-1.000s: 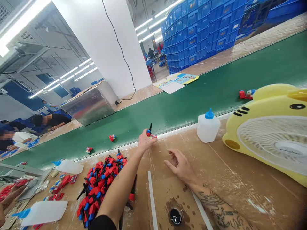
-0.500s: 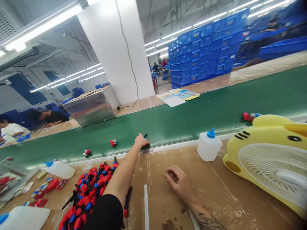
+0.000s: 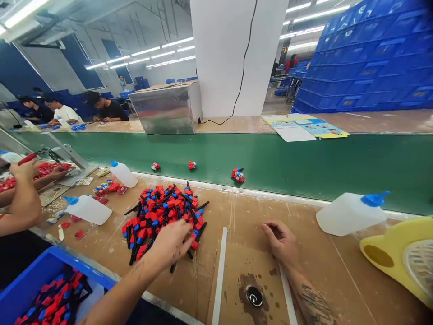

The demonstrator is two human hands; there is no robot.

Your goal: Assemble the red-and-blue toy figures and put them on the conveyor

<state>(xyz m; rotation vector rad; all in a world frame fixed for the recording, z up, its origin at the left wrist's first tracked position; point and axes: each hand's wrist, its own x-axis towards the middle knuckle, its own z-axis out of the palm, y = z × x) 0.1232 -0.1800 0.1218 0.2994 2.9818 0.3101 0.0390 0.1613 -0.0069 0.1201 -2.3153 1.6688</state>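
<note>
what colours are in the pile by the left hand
The pile: red, blue and black, best in the head view.

A clear lane crosses the cardboard [image 3: 248, 215] between obstructing parts pile [image 3: 158, 205] and right grip [image 3: 284, 243].

Bare forearms [image 3: 133, 284], dark tattoos [image 3: 313, 299] on right

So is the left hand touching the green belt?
No, the left hand is by the pile of red, blue and black parts, away from the green belt.
</note>
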